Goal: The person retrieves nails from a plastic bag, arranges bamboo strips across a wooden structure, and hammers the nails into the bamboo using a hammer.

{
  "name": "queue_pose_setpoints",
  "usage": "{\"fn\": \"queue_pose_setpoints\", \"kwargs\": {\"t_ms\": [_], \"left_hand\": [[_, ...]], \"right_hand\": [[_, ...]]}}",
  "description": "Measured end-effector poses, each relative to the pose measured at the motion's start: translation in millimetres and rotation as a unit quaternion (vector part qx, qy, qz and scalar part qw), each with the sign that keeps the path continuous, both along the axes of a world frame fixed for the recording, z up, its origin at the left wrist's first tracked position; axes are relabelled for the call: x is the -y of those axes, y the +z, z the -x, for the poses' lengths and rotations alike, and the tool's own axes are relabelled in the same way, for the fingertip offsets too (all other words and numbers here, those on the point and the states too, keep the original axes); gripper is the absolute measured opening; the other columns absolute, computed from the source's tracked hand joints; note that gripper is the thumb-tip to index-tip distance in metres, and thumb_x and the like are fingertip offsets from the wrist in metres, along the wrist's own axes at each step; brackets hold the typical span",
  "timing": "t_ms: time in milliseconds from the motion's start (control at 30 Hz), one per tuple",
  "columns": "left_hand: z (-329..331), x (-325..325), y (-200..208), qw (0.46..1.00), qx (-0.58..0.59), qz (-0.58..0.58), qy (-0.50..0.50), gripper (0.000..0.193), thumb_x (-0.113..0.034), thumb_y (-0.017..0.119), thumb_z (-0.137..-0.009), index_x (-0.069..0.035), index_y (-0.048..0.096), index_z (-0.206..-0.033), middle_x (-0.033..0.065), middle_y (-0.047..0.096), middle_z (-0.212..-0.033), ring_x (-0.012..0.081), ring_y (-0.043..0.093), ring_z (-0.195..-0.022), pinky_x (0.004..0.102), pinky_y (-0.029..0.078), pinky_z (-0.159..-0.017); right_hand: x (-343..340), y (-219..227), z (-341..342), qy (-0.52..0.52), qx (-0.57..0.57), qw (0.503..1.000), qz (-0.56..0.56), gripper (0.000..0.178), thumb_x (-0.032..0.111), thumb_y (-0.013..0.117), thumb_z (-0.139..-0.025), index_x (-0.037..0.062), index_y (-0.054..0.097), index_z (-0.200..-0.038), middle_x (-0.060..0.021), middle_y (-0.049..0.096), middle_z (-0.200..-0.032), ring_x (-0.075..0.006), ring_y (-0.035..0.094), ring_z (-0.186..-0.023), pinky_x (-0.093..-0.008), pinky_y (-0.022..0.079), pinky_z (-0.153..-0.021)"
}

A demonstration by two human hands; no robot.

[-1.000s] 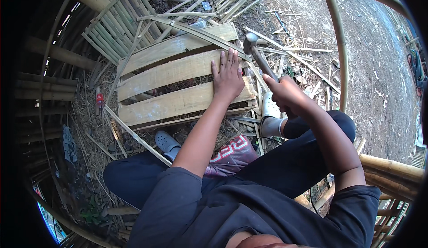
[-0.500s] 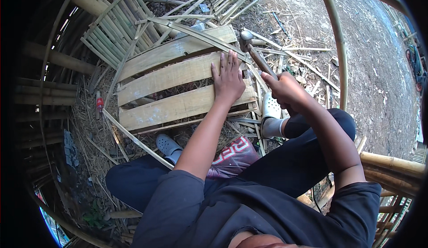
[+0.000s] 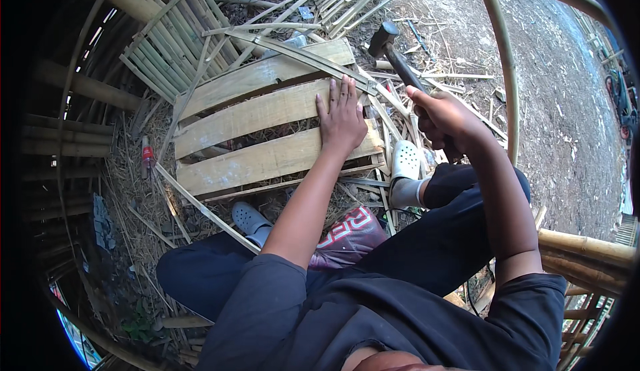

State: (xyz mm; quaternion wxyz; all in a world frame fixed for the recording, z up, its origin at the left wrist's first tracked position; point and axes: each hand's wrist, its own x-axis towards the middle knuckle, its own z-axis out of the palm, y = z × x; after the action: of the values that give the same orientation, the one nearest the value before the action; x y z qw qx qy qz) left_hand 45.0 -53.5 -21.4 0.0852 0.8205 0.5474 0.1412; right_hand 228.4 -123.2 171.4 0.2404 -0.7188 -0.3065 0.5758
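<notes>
Right hand (image 3: pixel 440 121) is gripping the hammer (image 3: pixel 403 66), fingers wrapping closed about the handle, thumb lying along it; the hammer head is pointing away from the body, beyond the right end of the slatted wooden frame (image 3: pixel 250 121) and apart from it. Left hand (image 3: pixel 342 121) is holding nothing; it is lying flat, palm down, fingers slightly spread, across the middle and near boards toward the frame's right end. The frame itself is resting in front of the person, its three pale boards running left to right with gaps between. Thin bamboo strips (image 3: pixel 283 47) are crossing its far corner. A clog (image 3: pixel 406 160) is standing just beyond the right end, another clog (image 3: pixel 249 218) near the closest edge. Farther out, a bottle with a red label (image 3: pixel 147 158) is standing or lying at left (cannot tell which), a bamboo slat panel (image 3: pixel 170 61) is sitting at far left, and a bamboo pole (image 3: pixel 505 64) is curving past at right.
</notes>
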Motion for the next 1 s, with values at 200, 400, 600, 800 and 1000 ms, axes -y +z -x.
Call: {"fn": "queue_pose_setpoints", "kwargs": {"t_ms": [200, 400, 600, 800, 1000], "left_hand": [[-0.6, -1.8, -0.6, 1.000, 0.000, -0.007, -0.001, 0.066, -0.029, 0.038, -0.103, -0.009, 0.017, -0.163, 0.0060, 0.014, -0.171, 0.0287, 0.009, -0.158, 0.0587, 0.001, -0.125], [-2.2, -2.0, -2.8, 1.000, 0.006, -0.011, -0.002, 0.066, -0.028, 0.038, -0.103, -0.009, 0.017, -0.163, 0.0069, 0.015, -0.171, 0.0285, 0.011, -0.158, 0.0588, 0.001, -0.125], [4.9, -2.3, -0.8, 1.000, 0.006, -0.016, 0.007, 0.065, -0.028, 0.039, -0.102, -0.008, 0.022, -0.162, 0.0088, 0.017, -0.171, 0.0286, 0.011, -0.158, 0.0593, 0.003, -0.124], [-2.7, 2.3, -1.4, 1.000, 0.012, -0.021, -0.013, 0.065, -0.028, 0.039, -0.102, -0.008, 0.021, -0.162, 0.0087, 0.016, -0.171, 0.0292, 0.011, -0.158, 0.0593, 0.002, -0.124], [1.8, -0.8, 0.7, 1.000, 0.002, -0.010, 0.001, 0.066, -0.028, 0.038, -0.103, -0.008, 0.020, -0.162, 0.0078, 0.016, -0.171, 0.0287, 0.011, -0.158, 0.0595, 0.001, -0.124]], "right_hand": [[-12.3, -13.2, -8.9, 0.002, -0.017, 0.999, -0.044, 0.050, 0.055, 0.056, -0.101, 0.0157, 0.042, -0.073, 0.0059, 0.036, -0.055, -0.0066, 0.031, -0.043, -0.0281, 0.026, -0.039], [-8.5, -11.2, -9.8, 0.056, 0.018, 0.998, 0.022, 0.049, 0.054, 0.058, -0.101, 0.0131, 0.048, -0.076, 0.0044, 0.041, -0.057, -0.0075, 0.035, -0.042, -0.0289, 0.030, -0.039], [-26.1, 5.0, 2.2, 0.032, 0.034, 0.996, -0.078, 0.052, 0.056, 0.054, -0.102, 0.0152, 0.041, -0.072, 0.0055, 0.037, -0.056, -0.0071, 0.032, -0.042, -0.0283, 0.030, -0.038], [-15.1, -3.2, -19.1, 0.071, -0.040, 0.995, 0.051, 0.049, 0.054, 0.057, -0.101, 0.0158, 0.046, -0.072, 0.0054, 0.038, -0.056, -0.0074, 0.034, -0.043, -0.0276, 0.029, -0.039], [-37.0, 15.4, -9.3, 0.061, 0.079, 0.992, -0.078, 0.051, 0.054, 0.056, -0.101, 0.0123, 0.046, -0.074, 0.0042, 0.041, -0.056, -0.0085, 0.039, -0.040, -0.0293, 0.036, -0.038]]}}
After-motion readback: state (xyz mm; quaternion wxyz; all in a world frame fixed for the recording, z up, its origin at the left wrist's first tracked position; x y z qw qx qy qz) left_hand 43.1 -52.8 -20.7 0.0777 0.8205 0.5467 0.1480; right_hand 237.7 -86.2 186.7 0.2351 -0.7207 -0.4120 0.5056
